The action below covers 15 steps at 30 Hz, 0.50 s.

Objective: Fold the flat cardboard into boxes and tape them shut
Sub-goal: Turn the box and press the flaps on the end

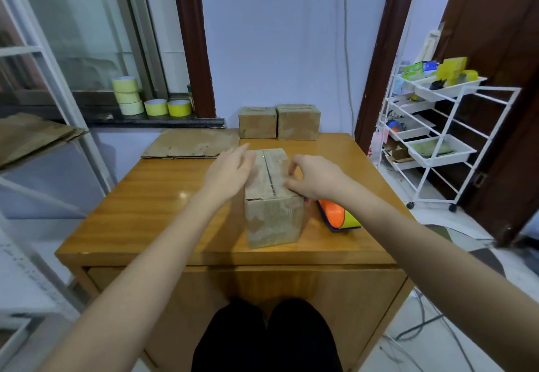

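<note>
Box (272,196) upright at table (163,196) centre, directly in front, top flaps folded down w/ seam running front to back. No tape visible on seam, though hard to be sure at this res.

Left hand (230,172) beside box's upper left edge, fingers straight and relaxed, gripping nothing; touching flap or just off it, can't tell. Prob. there to steady left flap and stop box sliding.

Right hand (313,180) on top right flap, fingers curled, tips pressing or pinching flap edge near seam. Looks like holding flap flat so both halves meet flush before taping. Whether thumb is under cardboard, can't tell.

Tape dispenser (337,215), orange w/ yellow roll, lying on table just right of box, near right forearm. Parked there for quick pickup w/ right hand, by the look of it.

Two finished boxes (278,122) side by side at far table edge against wall, out of the way. Flat cardboard (192,144) stacked at far left corner, partly overhanging, within left-arm reach for next round.

Spare tape rolls (140,100) on window sill, well apart from work area. White cart (431,126) to the right, unrelated clutter.

Judged stage: flaps closed, taping still to do.
</note>
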### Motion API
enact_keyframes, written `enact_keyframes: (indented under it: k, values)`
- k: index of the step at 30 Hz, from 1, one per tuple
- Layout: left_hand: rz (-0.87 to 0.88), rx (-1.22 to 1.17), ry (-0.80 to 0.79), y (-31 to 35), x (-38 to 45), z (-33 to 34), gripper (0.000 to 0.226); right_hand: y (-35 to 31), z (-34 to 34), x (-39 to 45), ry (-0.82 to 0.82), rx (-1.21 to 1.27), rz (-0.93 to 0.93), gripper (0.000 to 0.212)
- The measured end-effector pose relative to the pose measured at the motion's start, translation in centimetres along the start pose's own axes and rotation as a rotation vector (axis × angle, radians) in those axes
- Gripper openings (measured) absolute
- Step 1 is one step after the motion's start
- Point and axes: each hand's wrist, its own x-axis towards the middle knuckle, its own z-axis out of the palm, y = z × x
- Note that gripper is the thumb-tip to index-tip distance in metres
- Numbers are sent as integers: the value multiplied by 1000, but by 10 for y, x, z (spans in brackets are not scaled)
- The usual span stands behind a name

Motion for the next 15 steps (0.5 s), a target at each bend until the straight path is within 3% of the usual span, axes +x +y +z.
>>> enact_keyframes:
  k: [3,5,7,15]
  values:
    - [232,-92,-139,7,-33,-13,56,2,6,1,50,34,0,21]
    - [293,31,-234,5,-47,-15,61,2,8,2,66,57,7,19]
    - [298,137,-270,-1,-52,-11,59,-1,10,2,77,75,20,17]
    - [325,-2,-296,-20,-38,-3,60,0,17,-7,145,49,25,25]
